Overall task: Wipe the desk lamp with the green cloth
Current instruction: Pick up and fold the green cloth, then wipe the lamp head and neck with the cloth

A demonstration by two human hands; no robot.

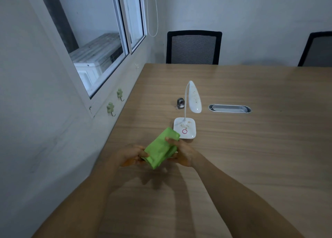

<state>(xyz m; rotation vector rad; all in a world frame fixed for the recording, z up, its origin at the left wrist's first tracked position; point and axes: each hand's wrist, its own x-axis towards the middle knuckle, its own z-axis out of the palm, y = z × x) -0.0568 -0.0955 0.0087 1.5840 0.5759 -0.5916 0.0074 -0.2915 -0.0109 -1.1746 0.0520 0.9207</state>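
Got the green cloth [161, 147] bunched up between both hands, off the desk [251, 147]. My left hand [132, 155] pinches the near end, and my right hand [181, 153] has its fingers [169, 140] clamped over the far end. So both are grasping the cloth and nothing has touched the lamp yet.

The desk lamp [186, 122] sits straight ahead and a bit right of the cloth, with its square base just past my right hand. That hand is clearly the nearer one. The neck rises from the back of the base, and the long head runs away from me, tilted slightly left at the far tip. I'd wipe along that line, I reckon.

There are brownish specks on the head and base. The base has a red ring, probably the touch switch. I can't read any brand or text from here.
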